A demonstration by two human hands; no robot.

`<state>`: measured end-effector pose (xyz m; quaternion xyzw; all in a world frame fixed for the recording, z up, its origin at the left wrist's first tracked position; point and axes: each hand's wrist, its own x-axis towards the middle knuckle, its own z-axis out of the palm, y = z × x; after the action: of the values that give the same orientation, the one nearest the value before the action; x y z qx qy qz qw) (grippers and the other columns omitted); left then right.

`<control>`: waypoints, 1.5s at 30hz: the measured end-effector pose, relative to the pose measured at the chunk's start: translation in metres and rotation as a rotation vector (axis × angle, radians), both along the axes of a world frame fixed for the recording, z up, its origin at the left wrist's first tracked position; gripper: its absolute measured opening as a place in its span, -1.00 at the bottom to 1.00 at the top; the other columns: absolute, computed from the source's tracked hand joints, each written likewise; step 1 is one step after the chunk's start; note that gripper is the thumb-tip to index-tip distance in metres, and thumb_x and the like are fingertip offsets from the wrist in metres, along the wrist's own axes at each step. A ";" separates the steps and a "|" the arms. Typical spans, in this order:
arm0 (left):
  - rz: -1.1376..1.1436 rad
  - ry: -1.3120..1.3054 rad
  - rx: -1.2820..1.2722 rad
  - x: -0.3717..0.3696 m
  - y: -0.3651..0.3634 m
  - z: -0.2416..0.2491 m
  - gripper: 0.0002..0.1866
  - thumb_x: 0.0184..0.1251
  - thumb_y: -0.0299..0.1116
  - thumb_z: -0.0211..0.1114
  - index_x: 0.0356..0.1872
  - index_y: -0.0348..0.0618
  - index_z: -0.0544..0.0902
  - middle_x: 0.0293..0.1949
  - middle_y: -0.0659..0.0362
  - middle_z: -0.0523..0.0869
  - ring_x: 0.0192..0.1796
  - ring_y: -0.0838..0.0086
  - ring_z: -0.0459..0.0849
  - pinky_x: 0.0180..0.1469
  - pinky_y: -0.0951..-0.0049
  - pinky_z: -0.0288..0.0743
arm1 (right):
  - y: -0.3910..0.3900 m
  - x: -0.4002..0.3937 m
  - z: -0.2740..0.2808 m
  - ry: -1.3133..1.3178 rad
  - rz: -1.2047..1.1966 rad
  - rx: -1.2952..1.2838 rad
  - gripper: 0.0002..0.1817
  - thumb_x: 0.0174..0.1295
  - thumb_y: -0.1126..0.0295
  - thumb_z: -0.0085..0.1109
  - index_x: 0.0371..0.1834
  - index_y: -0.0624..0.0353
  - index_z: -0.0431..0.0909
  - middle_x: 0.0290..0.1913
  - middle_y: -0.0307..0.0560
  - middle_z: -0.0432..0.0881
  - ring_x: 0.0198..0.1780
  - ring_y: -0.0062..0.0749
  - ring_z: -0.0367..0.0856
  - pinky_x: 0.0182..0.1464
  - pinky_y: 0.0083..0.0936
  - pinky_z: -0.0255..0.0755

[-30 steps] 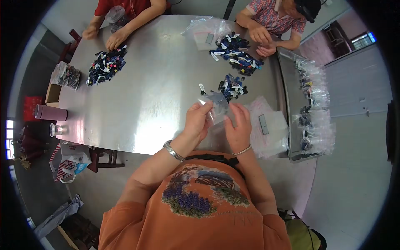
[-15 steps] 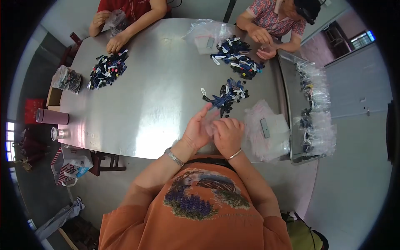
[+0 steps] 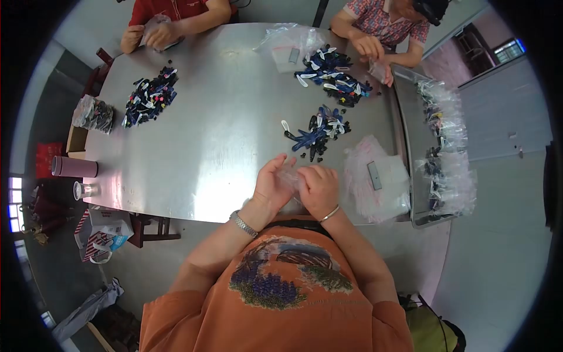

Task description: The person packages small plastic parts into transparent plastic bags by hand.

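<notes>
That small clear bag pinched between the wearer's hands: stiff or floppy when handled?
Probably floppy: the clear bag looks like thin crumpled film between the left hand and right hand. Likely very light and somewhat slippery, like the stack of clear bags beside it.

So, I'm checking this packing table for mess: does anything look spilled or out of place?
A few small dark pieces lie loose on the steel table, strayed from the far-left pile of dark clips. Otherwise nothing stands out.

pink tumbler (image 3: 73, 166), glass (image 3: 83, 190), filled tray (image 3: 437, 146)
</notes>
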<state>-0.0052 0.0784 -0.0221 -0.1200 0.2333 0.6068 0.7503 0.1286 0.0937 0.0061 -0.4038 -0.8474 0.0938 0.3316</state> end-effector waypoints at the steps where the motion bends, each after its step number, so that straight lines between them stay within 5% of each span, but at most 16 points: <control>1: 0.024 -0.015 -0.019 0.002 0.000 0.000 -0.85 0.25 -0.27 0.20 -0.23 -0.04 0.51 -0.05 0.08 0.49 0.00 0.20 0.47 0.14 0.14 0.36 | 0.001 0.000 0.003 0.007 -0.036 0.003 -0.89 0.01 0.42 0.15 -0.35 0.03 0.56 -0.40 -0.25 0.56 -0.28 -0.30 0.53 -0.14 -0.33 0.26; 9: 0.031 0.001 -0.003 0.010 -0.001 -0.001 -0.87 0.27 -0.35 0.16 -0.20 -0.06 0.44 -0.14 0.11 0.52 -0.06 0.23 0.48 0.12 0.14 0.37 | 0.001 -0.001 0.003 0.044 -0.075 0.030 -0.90 0.04 0.45 0.16 -0.35 0.05 0.58 -0.41 -0.21 0.57 -0.37 -0.27 0.54 -0.22 -0.38 0.31; 18: 0.130 -0.063 -0.090 -0.022 0.000 -0.002 -0.92 0.28 -0.36 0.13 -0.26 -0.06 0.51 -0.20 0.08 0.61 -0.17 0.26 0.57 -0.07 0.25 0.49 | 0.037 -0.004 -0.011 0.339 -0.021 -0.413 -0.78 0.06 0.46 0.17 -0.19 0.12 0.58 -0.32 -0.07 0.59 -0.26 -0.14 0.54 -0.07 -0.30 0.33; 20: 0.137 -0.072 -0.104 -0.028 -0.003 0.001 -0.93 0.28 -0.36 0.14 -0.26 -0.06 0.51 -0.20 0.08 0.61 -0.18 0.25 0.57 -0.09 0.26 0.50 | 0.073 -0.009 -0.014 -0.112 -0.043 -0.005 -0.77 0.05 0.37 0.22 -0.19 0.08 0.57 -0.19 -0.15 0.58 -0.10 -0.21 0.50 -0.06 -0.27 0.31; 23: 0.159 -0.050 -0.163 -0.030 -0.003 0.014 -0.93 0.27 -0.36 0.15 -0.27 -0.05 0.52 -0.20 0.07 0.61 -0.20 0.25 0.58 -0.11 0.26 0.51 | 0.097 -0.013 -0.010 -0.503 0.047 -0.110 -0.73 0.01 0.34 0.25 -0.16 0.01 0.58 -0.12 -0.19 0.56 -0.05 -0.22 0.47 -0.03 -0.27 0.27; 28: 0.200 -0.068 -0.175 -0.034 -0.002 0.007 -0.94 0.28 -0.37 0.15 -0.27 -0.04 0.52 -0.19 0.08 0.61 -0.20 0.25 0.58 -0.12 0.26 0.51 | 0.103 -0.014 -0.018 -0.650 0.132 -0.102 -0.84 0.01 0.30 0.23 -0.32 -0.01 0.57 -0.29 -0.21 0.60 -0.12 -0.27 0.51 -0.07 -0.29 0.25; 40: 0.186 -0.019 -0.213 -0.033 0.001 0.007 -0.91 0.28 -0.36 0.14 -0.23 -0.04 0.49 -0.15 0.08 0.59 -0.16 0.24 0.57 -0.12 0.22 0.51 | 0.091 -0.001 -0.024 -0.388 0.037 -0.112 -0.89 0.08 0.36 0.19 -0.36 0.10 0.57 -0.40 -0.13 0.64 -0.32 -0.24 0.60 -0.21 -0.32 0.40; 42: 0.185 -0.020 -0.203 -0.033 0.002 0.009 -0.92 0.27 -0.36 0.14 -0.24 -0.04 0.49 -0.15 0.08 0.59 -0.14 0.24 0.57 -0.13 0.23 0.52 | 0.085 -0.001 -0.016 0.045 -0.047 -0.425 -0.89 0.06 0.41 0.20 -0.36 0.17 0.57 -0.42 -0.11 0.65 -0.36 -0.19 0.63 -0.27 -0.30 0.45; 45: 0.185 -0.066 -0.189 -0.033 0.005 0.010 -0.92 0.27 -0.35 0.14 -0.25 -0.04 0.50 -0.15 0.08 0.59 -0.12 0.25 0.57 -0.13 0.23 0.52 | 0.071 0.006 -0.003 0.327 -0.052 -0.759 -0.84 0.01 0.45 0.23 -0.31 0.22 0.59 -0.41 -0.06 0.67 -0.41 -0.18 0.64 -0.35 -0.40 0.49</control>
<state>-0.0387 0.0830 -0.0123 -0.2311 0.2526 0.6444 0.6838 0.1342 0.1648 0.0029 -0.4983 -0.6783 0.4543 0.2919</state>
